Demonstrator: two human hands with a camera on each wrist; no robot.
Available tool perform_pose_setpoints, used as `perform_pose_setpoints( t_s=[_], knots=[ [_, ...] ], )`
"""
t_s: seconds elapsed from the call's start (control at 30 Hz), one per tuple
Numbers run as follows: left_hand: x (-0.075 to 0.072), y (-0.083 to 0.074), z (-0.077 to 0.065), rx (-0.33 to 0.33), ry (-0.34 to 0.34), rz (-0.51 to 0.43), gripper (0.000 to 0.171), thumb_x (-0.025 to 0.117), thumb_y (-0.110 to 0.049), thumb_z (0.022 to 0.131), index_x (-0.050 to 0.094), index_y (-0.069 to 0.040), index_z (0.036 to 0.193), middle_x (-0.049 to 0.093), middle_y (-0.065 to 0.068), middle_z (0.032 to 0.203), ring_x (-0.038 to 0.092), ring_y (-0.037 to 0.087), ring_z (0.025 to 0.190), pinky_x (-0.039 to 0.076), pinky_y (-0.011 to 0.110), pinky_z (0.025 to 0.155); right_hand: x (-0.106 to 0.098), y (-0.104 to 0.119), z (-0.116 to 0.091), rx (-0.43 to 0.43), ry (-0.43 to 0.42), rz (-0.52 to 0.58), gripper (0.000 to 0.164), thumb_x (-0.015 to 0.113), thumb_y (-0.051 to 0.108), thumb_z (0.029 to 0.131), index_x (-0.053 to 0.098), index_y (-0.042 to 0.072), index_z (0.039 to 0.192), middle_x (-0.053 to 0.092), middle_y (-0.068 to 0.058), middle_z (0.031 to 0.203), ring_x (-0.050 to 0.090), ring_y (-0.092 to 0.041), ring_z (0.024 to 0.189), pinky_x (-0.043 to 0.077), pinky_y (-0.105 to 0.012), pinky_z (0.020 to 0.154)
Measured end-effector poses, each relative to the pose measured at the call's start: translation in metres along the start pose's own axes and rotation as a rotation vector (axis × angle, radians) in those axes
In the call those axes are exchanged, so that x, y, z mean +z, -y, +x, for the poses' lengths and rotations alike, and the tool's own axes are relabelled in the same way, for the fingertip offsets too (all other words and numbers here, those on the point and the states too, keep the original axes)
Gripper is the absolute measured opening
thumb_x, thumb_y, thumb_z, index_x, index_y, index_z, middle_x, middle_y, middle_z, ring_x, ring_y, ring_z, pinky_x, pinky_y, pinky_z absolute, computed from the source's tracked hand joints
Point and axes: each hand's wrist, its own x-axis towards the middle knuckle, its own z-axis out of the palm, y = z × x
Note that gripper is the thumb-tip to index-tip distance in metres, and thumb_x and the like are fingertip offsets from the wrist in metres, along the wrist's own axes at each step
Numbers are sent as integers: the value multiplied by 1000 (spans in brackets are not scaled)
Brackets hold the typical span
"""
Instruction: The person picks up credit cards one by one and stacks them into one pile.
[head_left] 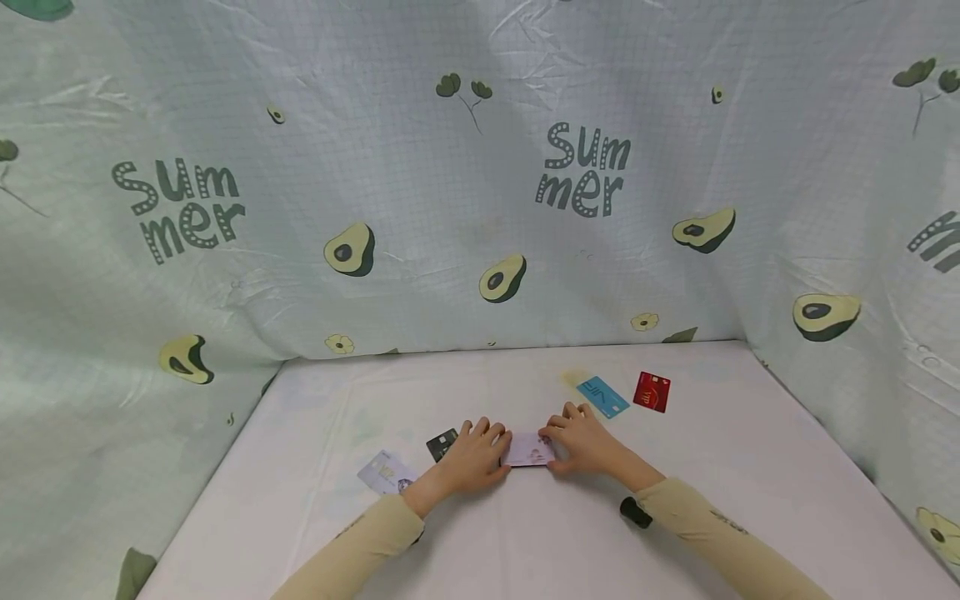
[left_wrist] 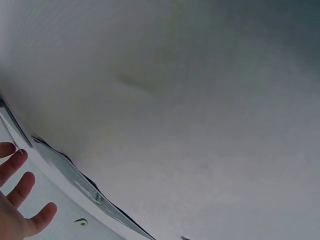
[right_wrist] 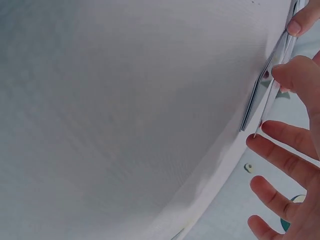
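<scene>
A pale pink card point(head_left: 527, 451) lies between my two hands near the middle of the table, with a dark edge below it. My left hand point(head_left: 475, 460) pinches its left end. The right hand point(head_left: 585, 443) pinches the opposite end between thumb and fingers. In the right wrist view the card is a thin line point(right_wrist: 270, 100) at the fingertips, and a flat dark-edged thing point(right_wrist: 254, 97) sits just beneath; whether they touch I cannot tell. Past the left hand are a black card point(head_left: 441, 444), partly covered, and a whitish patterned card point(head_left: 385, 472).
A blue card point(head_left: 603, 397) and a red card point(head_left: 651, 392) lie beyond the right hand. A small black object point(head_left: 636, 512) shows by the right sleeve. The pale tabletop point(head_left: 555, 542) meets a printed curtain point(head_left: 420, 317) at the back and sides.
</scene>
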Motion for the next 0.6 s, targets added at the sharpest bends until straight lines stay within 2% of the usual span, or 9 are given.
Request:
perform_pose_setpoints(
  t_s=[0.6],
  knots=[
    [4,0,-2,5,-2,0,45,47,-44,87,50,-15,121,50,-1,113,44,17,98,37,37,79,-1,4,0,-23,-6,-14,44,69,43,69,63,17,104,59,3,94,39,-15,84,30,-38,75]
  ],
)
